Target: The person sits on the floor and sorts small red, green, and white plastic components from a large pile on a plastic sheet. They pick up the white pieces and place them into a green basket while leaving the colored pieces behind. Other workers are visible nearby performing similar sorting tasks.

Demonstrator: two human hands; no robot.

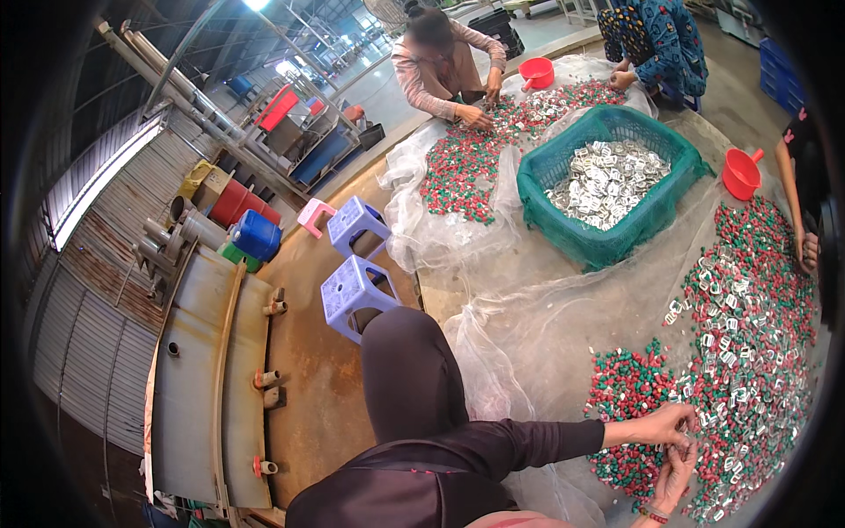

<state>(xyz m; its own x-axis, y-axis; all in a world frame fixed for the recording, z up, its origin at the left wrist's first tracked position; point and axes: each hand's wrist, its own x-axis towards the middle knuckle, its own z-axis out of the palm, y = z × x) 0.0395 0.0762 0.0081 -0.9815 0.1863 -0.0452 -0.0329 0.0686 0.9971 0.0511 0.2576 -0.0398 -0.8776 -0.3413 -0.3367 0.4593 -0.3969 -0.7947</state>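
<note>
My left hand [662,426], in a black sleeve, is over a pile of small red and green pieces [627,380]. Right beside it is my right hand [676,473], with a bracelet at the wrist. The fingertips of both hands are bent together and nearly meet; anything between them is too small to make out. Silver slotted metal buckles [729,356] lie scattered through the larger heap of red and green pieces just beyond my hands.
A teal net-lined basket [607,255] holds many silver buckles. Red scoops [742,173] and clear plastic sheeting [519,304] lie about. Two people [440,66] crouch at another heap; a third person's arm [788,194] is at right. Purple stools [352,290] stand left.
</note>
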